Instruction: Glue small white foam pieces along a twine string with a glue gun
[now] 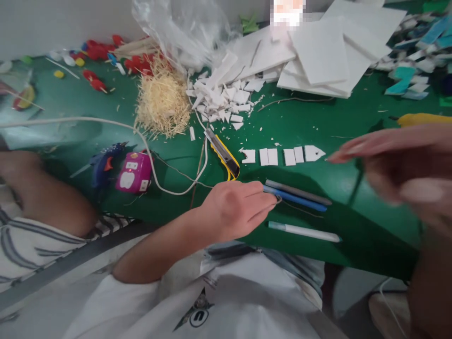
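My left hand (243, 207) is over the green table with its fingers pressed together. At its fingertips is a small loop of thin wire (302, 210), beside a blue pen (303, 199) and a grey pen (300, 192). A white pen (303, 231) lies nearer me. Somewhat blurred, my right hand (395, 165) hovers at the right with fingers stretched and thumb apart. Its fingertips are close to a pointed white foam piece (312, 153) with a dark dot. Left of that lie foam rectangles (268, 157) in pairs and a notched foam piece (249, 156).
A yellow box cutter (224, 153) lies near a white cable (165, 190). A pink power adapter (134, 172) and blue glue gun (106, 162) are at left. Behind are straw (164, 103), foam scraps (219, 96) and foam sheets (321, 52). Another person's arm (49, 197) rests left.
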Available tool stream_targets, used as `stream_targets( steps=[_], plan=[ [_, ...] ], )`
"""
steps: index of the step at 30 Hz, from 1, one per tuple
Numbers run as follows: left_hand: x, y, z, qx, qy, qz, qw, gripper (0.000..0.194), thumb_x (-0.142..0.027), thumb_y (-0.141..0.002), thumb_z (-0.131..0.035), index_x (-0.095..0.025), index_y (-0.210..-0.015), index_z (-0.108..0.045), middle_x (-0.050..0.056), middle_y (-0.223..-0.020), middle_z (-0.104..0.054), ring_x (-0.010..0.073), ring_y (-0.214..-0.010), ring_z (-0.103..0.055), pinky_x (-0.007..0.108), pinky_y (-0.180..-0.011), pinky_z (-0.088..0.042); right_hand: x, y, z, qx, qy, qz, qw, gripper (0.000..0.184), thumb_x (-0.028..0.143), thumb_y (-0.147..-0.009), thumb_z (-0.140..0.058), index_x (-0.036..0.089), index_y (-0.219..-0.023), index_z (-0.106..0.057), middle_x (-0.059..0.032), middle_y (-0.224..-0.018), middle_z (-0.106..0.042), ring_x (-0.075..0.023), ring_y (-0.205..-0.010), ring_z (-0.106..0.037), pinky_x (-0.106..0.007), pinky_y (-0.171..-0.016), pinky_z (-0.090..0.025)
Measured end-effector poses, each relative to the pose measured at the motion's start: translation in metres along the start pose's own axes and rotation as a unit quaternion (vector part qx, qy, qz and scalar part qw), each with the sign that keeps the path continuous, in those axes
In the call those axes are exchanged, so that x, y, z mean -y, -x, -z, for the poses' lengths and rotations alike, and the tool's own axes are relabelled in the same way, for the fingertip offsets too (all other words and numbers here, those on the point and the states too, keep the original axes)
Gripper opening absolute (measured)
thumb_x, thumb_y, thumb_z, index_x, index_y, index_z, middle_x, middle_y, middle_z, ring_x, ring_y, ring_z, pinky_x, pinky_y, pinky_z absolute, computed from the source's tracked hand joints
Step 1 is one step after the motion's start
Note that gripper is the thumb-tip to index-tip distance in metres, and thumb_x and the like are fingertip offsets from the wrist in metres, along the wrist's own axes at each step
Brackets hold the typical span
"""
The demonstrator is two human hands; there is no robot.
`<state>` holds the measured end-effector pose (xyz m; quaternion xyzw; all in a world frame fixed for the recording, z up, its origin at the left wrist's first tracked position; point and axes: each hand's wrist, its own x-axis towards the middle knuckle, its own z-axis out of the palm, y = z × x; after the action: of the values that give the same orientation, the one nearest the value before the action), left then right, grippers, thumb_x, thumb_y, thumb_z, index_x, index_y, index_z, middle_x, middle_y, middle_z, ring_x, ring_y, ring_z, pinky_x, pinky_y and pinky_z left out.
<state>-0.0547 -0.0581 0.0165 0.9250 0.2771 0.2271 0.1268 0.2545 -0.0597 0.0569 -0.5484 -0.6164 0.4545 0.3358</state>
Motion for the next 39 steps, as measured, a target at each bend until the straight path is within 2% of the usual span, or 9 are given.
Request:
stream_targets(
  steps=[3, 7, 15, 18, 21, 26, 29, 34, 39],
  plan=[
    [-0.005, 0.0, -0.007, -0.025, -0.034, 0.011, 0.999, 0.034, -0.023, -0.115, -0.051, -0.02, -0.1, -0.081, -0.003, -0.074, -0.069, 0.0099, -0.06, -0.063, 0.024, -0.056, -0.048, 0.003, -0.005, -0.039, 0.092, -0.055, -0.089, 0.99, 0.045, 0.063, -0.076, -0.089, 0.032, -0.11, -0.084, -0.0058, -0.1, -0.083, -0.0104, -0.051, -0.049, -0.031, -0.043, -0.04],
    [-0.009, -0.003, -0.007, -0.045, -0.049, 0.032, 0.997, 0.037, -0.023, -0.114, -0.051, -0.02, -0.093, -0.08, -0.002, -0.073, -0.069, 0.0104, -0.059, -0.062, 0.024, -0.056, -0.049, -0.005, -0.012, -0.074, 0.182, -0.069, -0.151, 0.969, 0.044, 0.057, -0.074, -0.081, 0.025, -0.104, -0.081, -0.0032, -0.082, -0.078, -0.0141, -0.063, -0.062, -0.028, -0.054, -0.048],
    [-0.014, 0.001, -0.008, -0.068, 0.067, 0.094, 0.991, 0.016, -0.024, -0.11, -0.062, -0.019, -0.112, -0.077, 0.0, -0.088, -0.081, 0.0067, -0.064, -0.067, 0.018, -0.066, -0.055, -0.008, -0.009, -0.068, 0.187, -0.065, -0.185, 0.963, 0.044, 0.068, -0.076, -0.082, 0.024, -0.076, -0.074, 0.0008, -0.058, -0.062, -0.0122, -0.047, -0.053, -0.026, -0.045, -0.038],
    [0.001, 0.007, 0.004, -0.158, -0.004, 0.151, 0.976, 0.012, -0.027, -0.105, -0.07, -0.021, -0.112, -0.077, -0.001, -0.089, -0.083, 0.0067, -0.06, -0.062, 0.019, -0.065, -0.054, -0.008, -0.011, -0.066, 0.193, -0.054, -0.158, 0.967, 0.045, 0.068, -0.076, -0.083, 0.024, -0.075, -0.074, 0.0012, -0.056, -0.059, -0.012, -0.049, -0.05, -0.027, -0.045, -0.035],
    [0.027, 0.008, 0.015, -0.174, -0.13, 0.283, 0.934, 0.022, -0.032, -0.106, -0.064, -0.022, -0.088, -0.075, 0.002, -0.084, -0.08, 0.0111, -0.062, -0.06, 0.026, -0.068, -0.051, -0.009, -0.013, -0.065, 0.201, -0.038, -0.139, 0.969, 0.045, 0.068, -0.077, -0.082, 0.024, -0.074, -0.075, 0.0017, -0.055, -0.056, -0.0109, -0.049, -0.044, -0.027, -0.046, -0.031],
    [0.053, -0.01, 0.016, 0.03, -0.15, 0.441, 0.884, 0.065, -0.078, -0.082, -0.08, -0.026, -0.057, -0.051, -0.002, -0.049, -0.042, 0.0162, -0.047, -0.037, 0.03, -0.053, -0.029, -0.009, -0.014, -0.064, 0.23, -0.033, -0.122, 0.965, 0.04, 0.063, -0.079, -0.081, 0.024, -0.072, -0.074, 0.0004, -0.059, -0.06, -0.0118, -0.053, -0.047, -0.027, -0.049, -0.034],
    [0.049, -0.023, 0.012, 0.088, -0.122, 0.507, 0.849, 0.056, -0.072, -0.079, -0.085, -0.027, -0.066, -0.053, -0.002, -0.054, -0.046, 0.0191, -0.051, -0.042, 0.031, -0.059, -0.033, -0.01, -0.013, -0.064, 0.249, -0.031, -0.119, 0.961, 0.035, 0.058, -0.082, -0.078, 0.024, -0.073, -0.074, -0.001, -0.063, -0.063, -0.0127, -0.056, -0.05, -0.027, -0.051, -0.038],
    [0.042, -0.023, 0.009, 0.065, -0.084, 0.537, 0.837, 0.028, -0.042, -0.078, -0.084, -0.025, -0.079, -0.062, -0.002, -0.062, -0.058, 0.0162, -0.055, -0.044, 0.029, -0.058, -0.03, -0.013, -0.012, -0.063, 0.231, -0.028, -0.113, 0.966, 0.036, 0.06, -0.082, -0.078, 0.025, -0.074, -0.075, -0.0009, -0.064, -0.064, -0.0134, -0.057, -0.052, -0.028, -0.052, -0.04],
    [0.04, -0.005, 0.009, -0.091, 0.091, 0.488, 0.864, 0.051, -0.038, -0.078, -0.076, -0.017, -0.125, -0.078, -0.008, -0.064, -0.053, 0.0117, -0.06, -0.05, 0.026, -0.061, -0.042, -0.011, -0.013, -0.062, 0.205, -0.034, -0.111, 0.972, 0.039, 0.064, -0.081, -0.08, 0.025, -0.075, -0.076, -0.0027, -0.067, -0.068, -0.0147, -0.058, -0.056, -0.029, -0.053, -0.044]
  ],
)
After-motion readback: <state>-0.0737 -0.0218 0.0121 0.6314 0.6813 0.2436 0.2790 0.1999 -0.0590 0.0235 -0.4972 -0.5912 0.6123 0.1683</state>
